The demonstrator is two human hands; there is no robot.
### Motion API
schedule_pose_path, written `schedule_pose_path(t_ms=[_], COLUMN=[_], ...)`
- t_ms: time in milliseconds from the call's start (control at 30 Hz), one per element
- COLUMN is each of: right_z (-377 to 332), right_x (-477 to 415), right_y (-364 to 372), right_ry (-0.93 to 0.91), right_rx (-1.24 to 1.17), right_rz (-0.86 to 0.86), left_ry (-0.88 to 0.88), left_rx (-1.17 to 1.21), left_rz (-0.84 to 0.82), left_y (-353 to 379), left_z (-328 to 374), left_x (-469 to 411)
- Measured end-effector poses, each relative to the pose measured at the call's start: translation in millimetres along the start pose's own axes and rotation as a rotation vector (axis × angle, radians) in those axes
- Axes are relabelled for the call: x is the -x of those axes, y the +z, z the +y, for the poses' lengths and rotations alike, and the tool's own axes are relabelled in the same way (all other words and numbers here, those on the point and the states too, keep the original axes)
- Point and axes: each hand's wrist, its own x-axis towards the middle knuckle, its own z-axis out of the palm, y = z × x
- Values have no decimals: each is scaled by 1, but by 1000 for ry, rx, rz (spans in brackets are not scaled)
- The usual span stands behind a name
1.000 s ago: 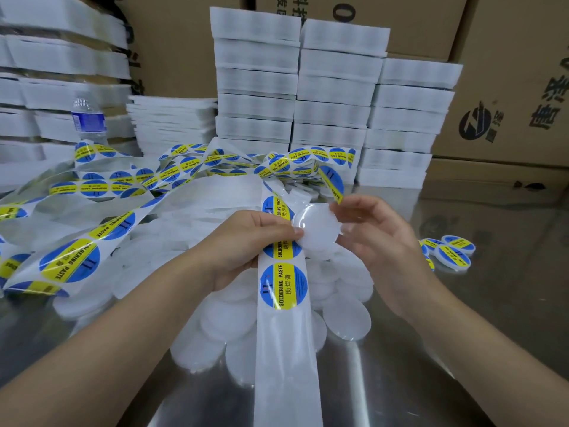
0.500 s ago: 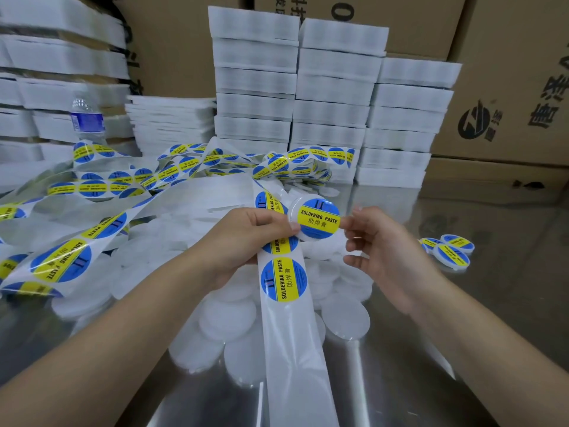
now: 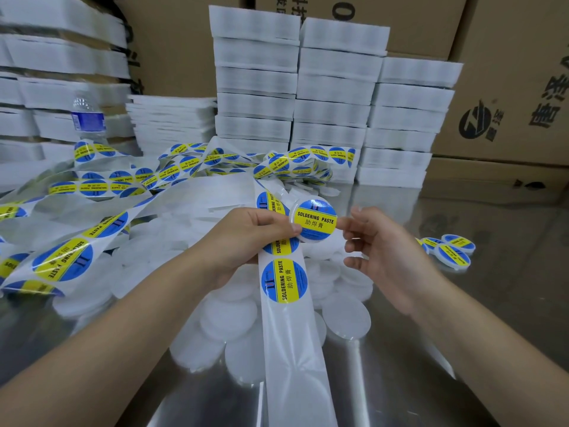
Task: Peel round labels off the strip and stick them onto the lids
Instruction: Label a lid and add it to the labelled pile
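A clear round lid [image 3: 314, 220] carrying a blue-and-yellow "SOLDERING PASTE" label is held up at the centre, face toward me. My left hand [image 3: 246, 238] pinches its left edge together with the white label strip [image 3: 284, 285], which hangs down toward me with a round label on it. My right hand [image 3: 378, 251] touches the lid's right edge with the fingertips, the other fingers loosely spread. Several bare translucent lids [image 3: 228, 315] lie in a heap on the metal table under my hands. A few labelled lids [image 3: 452, 251] lie at the right.
Loops of label strip [image 3: 101, 186] sprawl over the left of the shiny metal table [image 3: 431, 349]. Stacks of white foam trays [image 3: 332, 97] and cardboard boxes [image 3: 508, 87] stand behind. A water bottle [image 3: 87, 118] stands at the back left.
A second ago the lid was bare while both hands worked the label onto it. It now carries the label and faces me, and my right hand has loosened to a fingertip touch.
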Motion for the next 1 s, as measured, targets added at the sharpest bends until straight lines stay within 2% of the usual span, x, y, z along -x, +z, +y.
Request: schedule_pose_path(t_ms=[567,1000], right_z=[-1,-1], right_x=[3,6], right_y=[1,5], right_ry=[-55,-198], right_rx=[93,91], right_rz=[23,124], left_ry=[-7,14], left_rx=[-39,-25], left_rz=[45,72], left_y=[-1,2], left_z=[0,4], left_x=[-1,2])
